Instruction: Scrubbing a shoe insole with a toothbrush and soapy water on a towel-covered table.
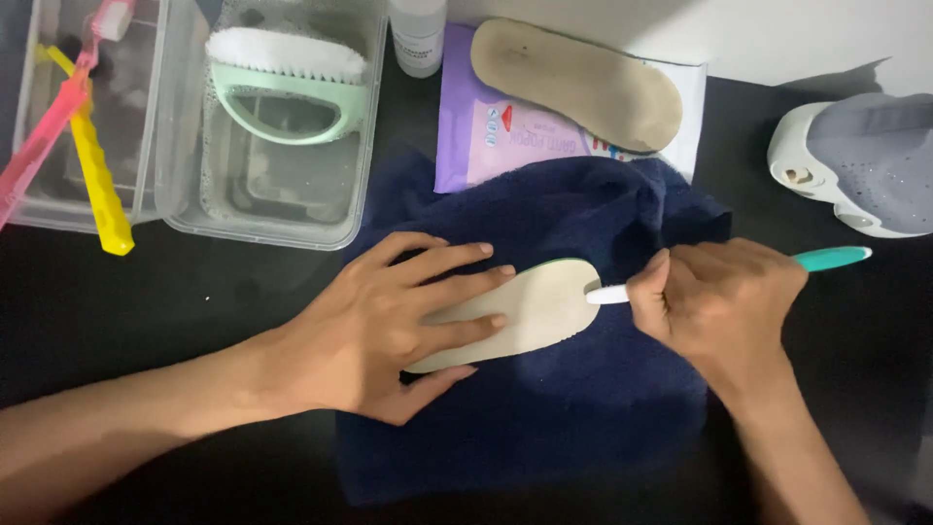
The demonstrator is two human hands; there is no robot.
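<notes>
Containers come first: two clear plastic tubs sit at eleven o'clock on the black table (117,301). The left tub (87,117) carries a pink toothbrush (44,136) and a yellow toothbrush (97,175), both leaning over its front rim. The right tub (282,209) holds soapy water and a mint-green scrubbing brush (287,83) with white bristles resting across it.

At twelve o'clock a white bottle (418,34) is cut off by the top edge, so its cap is out of sight. Beside it a purple and white packet (486,136) lies under a second, dirty insole (578,83). At two o'clock a white and grey shoe (860,165) is partly cut off by the right edge.

In the middle, a beige insole (539,306) lies on a dark blue towel (554,418). Its long axis runs from eight o'clock to two o'clock, the broad rounded end pointing toward two; the other end is hidden under the left hand (389,326), which lies flat with fingers spread, pressing the insole down without closing around it. The right hand (724,297) is clenched around a white and teal toothbrush (831,259), whose head meets the insole's rounded end; the bristles are too small to make out.
</notes>
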